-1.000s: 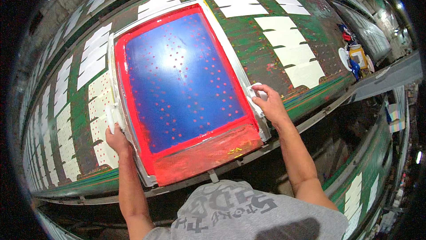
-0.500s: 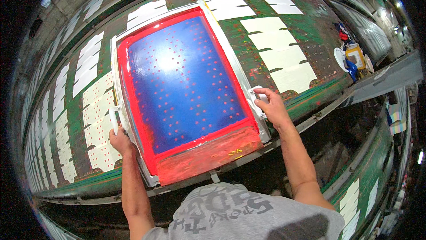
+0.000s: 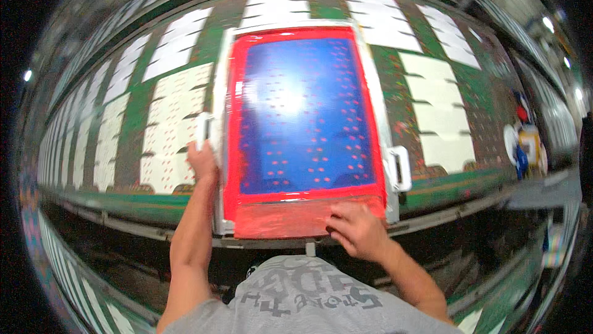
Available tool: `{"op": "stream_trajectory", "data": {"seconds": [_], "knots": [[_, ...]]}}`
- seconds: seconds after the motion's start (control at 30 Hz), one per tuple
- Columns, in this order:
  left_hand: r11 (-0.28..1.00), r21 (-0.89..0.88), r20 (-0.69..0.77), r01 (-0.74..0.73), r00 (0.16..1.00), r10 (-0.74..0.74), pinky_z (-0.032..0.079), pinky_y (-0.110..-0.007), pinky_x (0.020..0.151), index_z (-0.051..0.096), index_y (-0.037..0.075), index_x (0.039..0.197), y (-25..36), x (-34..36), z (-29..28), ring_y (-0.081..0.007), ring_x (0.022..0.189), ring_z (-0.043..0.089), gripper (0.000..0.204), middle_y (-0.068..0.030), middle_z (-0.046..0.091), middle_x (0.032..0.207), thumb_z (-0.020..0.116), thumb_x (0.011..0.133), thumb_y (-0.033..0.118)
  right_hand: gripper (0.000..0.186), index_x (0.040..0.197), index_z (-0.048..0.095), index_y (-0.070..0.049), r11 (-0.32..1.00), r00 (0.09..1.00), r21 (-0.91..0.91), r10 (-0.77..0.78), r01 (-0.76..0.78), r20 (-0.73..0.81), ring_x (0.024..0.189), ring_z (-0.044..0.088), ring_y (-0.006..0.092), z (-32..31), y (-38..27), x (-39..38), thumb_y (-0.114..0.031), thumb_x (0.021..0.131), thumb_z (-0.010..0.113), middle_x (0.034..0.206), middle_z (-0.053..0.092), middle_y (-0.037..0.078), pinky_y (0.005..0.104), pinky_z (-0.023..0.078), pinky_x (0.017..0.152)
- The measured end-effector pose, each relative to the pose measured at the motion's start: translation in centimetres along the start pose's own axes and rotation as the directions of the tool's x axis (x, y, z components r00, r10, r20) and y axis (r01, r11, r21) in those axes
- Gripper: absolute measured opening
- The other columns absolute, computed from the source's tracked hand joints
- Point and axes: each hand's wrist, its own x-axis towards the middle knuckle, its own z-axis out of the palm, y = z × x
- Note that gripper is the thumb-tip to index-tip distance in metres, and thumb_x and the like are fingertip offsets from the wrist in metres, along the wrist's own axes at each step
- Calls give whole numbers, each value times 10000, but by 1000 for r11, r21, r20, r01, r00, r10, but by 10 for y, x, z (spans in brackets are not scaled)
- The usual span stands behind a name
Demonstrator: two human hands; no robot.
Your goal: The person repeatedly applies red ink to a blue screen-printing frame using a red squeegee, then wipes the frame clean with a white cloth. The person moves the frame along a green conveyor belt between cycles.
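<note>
Screen-printing workshop: framed blue screen (image 3: 302, 118), long green table (image 3: 135, 136), rows of pale sheets (image 3: 437, 111)

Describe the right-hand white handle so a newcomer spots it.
On the long green table lies a blue screen with red borders in a pale frame. A white loop handle juts from the frame's right side. Unlike the left handle, it has no hand on it.

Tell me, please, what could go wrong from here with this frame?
Only the left hand is at a handle; the right handle is free, so the frame might twist if it is pulled now.
The right hand is at the red strip, so its fingers could pick up colour, if that is wet.
The dotted sheet lies close beside the frame; a sideways slip might mark it.
</note>
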Motion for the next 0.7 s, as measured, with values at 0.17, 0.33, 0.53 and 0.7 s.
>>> {"op": "stream_trajectory", "data": {"seconds": [0.17,0.33,0.53,0.7], "knots": [[997,-17,35,70,997,-69,566,-544,842,719,-16,1065,18,-11,-1,-436,881,752,230,-248,758,919,733,939,176,420,1284,751,-104,980,999,-199,-29,24,-24,1253,682,363,36,-17,-1,-123,865,777,1336,707,134,519,557,1004],[997,-30,44,76,996,-74,551,-561,931,679,2,1243,44,-18,-7,-471,1044,724,320,-261,745,1085,663,955,141,436,1259,766,-103,951,993,-306,-66,35,-94,1173,728,345,32,-23,11,-73,827,722,1270,745,125,488,583,934],[998,-65,81,-16,996,21,504,-559,1076,571,-15,1440,44,-18,-5,-471,1250,642,511,-283,680,1300,616,939,75,448,1252,745,-65,933,999,-360,33,-19,33,1077,743,350,41,-43,80,-7,809,715,1180,764,133,482,583,908],[992,-58,83,-114,989,119,481,-561,1132,484,-49,1542,42,-17,-9,-486,1344,575,614,-317,625,1406,586,943,37,400,1202,771,-68,919,932,-357,263,-164,249,1019,745,385,23,-53,110,17,815,723,1080,776,156,503,592,865]]}}
